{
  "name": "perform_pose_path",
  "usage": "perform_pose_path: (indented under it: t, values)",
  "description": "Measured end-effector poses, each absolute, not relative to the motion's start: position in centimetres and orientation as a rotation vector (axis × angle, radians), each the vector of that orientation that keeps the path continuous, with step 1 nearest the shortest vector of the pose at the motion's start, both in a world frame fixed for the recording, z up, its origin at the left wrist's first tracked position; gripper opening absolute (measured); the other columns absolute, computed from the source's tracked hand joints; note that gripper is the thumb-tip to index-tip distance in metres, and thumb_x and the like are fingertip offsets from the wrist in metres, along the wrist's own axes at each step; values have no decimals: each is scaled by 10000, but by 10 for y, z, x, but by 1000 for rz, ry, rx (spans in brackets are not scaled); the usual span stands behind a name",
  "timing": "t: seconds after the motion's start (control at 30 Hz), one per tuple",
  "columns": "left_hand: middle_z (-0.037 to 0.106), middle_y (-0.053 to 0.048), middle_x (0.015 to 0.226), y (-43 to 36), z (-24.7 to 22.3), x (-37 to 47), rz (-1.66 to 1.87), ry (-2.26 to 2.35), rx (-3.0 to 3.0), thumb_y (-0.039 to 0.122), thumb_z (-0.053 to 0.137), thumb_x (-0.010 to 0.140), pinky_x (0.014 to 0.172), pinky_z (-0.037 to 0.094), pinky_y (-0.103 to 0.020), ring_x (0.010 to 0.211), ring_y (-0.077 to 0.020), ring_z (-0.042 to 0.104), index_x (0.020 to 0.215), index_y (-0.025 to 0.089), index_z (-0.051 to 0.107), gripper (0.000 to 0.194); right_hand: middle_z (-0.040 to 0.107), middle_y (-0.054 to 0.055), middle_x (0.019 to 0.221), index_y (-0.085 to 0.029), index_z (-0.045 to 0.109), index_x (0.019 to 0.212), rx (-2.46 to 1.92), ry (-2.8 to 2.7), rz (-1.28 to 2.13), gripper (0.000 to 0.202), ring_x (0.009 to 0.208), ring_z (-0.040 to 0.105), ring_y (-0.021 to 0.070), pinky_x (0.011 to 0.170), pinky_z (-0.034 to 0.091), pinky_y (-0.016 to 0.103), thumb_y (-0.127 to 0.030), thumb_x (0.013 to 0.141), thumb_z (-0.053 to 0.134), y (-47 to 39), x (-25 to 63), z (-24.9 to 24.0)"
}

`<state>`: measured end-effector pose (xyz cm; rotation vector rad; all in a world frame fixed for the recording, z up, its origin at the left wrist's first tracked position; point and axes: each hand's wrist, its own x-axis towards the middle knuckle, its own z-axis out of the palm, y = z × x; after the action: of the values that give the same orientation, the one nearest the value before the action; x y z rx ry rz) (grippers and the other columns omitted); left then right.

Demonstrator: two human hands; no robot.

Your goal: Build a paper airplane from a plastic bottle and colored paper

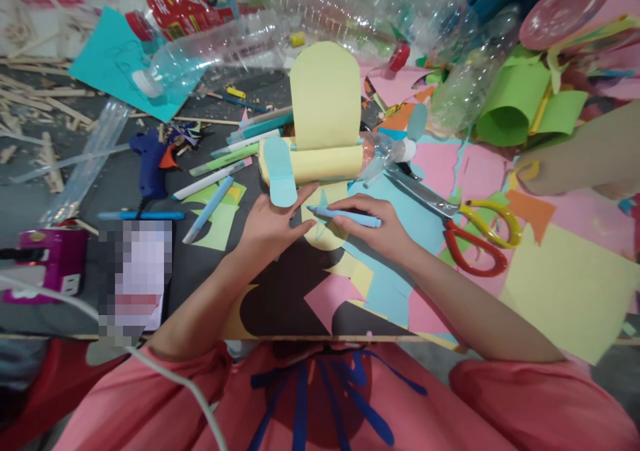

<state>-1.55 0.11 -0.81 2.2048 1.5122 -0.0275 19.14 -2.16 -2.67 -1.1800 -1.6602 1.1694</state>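
Note:
A light blue marker (353,217) is held in my right hand (383,231), its tip on a rounded yellow paper flap (325,239). Blue star-like lines are drawn on that flap. My left hand (270,228) lies with fingers apart at the flap's left edge, thumb and forefinger spread beside the drawing. Just above it is a plastic bottle (380,154) wrapped in a yellow paper sleeve (325,164). A second yellow flap (325,94) extends away from me, and a rounded blue paper strip (281,171) sits at the sleeve's left end.
Scissors (475,234) with red and yellow handles lie right of my right hand. Several markers (225,160), a blue glue gun (150,164) and a phone (145,271) are at left. Clear bottles (215,48) line the back. Another person's arm (585,148) reaches in from the right.

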Motion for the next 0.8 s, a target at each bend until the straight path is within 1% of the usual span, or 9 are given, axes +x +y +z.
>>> perform_pose_path:
  t: [0.1,0.27,0.43,0.63,0.7,0.8]
  values:
    - [639,-7,867,1,-9,-16,-44,1516,2205,342,592,871,721,392,-265,792,-178,578,1460,270,471,605,781,37,896,-220,767,907,-1191,-1666,1159,116,805,706,172,735,562,306,-266,851,676,-22,192,-27]
    - [638,-3,854,2,-10,-17,-1,1495,2220,339,589,871,737,401,-262,808,-179,584,1445,270,485,588,777,48,907,-212,764,919,-1174,-1676,1148,123,825,709,173,752,563,307,-257,854,672,-22,192,-27]
    - [638,-10,864,2,-11,-17,5,1493,2208,345,586,875,771,414,-276,833,-190,601,1444,260,488,584,780,44,921,-223,765,925,-1189,-1687,1148,132,837,711,178,761,565,317,-287,864,667,-22,192,-27]
    - [651,-22,913,2,-9,-15,-48,1512,2182,331,597,877,816,413,-288,874,-206,611,1459,264,471,600,778,41,893,-215,767,910,-1192,-1653,1134,121,808,706,167,729,558,296,-252,850,668,-22,192,-27]
    - [653,-21,915,2,-10,-16,-19,1504,2193,330,596,877,815,415,-286,877,-204,610,1457,264,473,596,779,38,899,-218,768,913,-1185,-1665,1123,122,803,702,166,739,555,300,-258,849,673,-22,192,-28]
    - [647,-14,884,1,-13,-19,41,1479,2212,333,587,880,806,419,-278,876,-198,609,1446,270,485,578,776,36,884,-223,768,917,-1206,-1669,1112,133,787,695,165,713,550,298,-283,860,663,-23,192,-28]
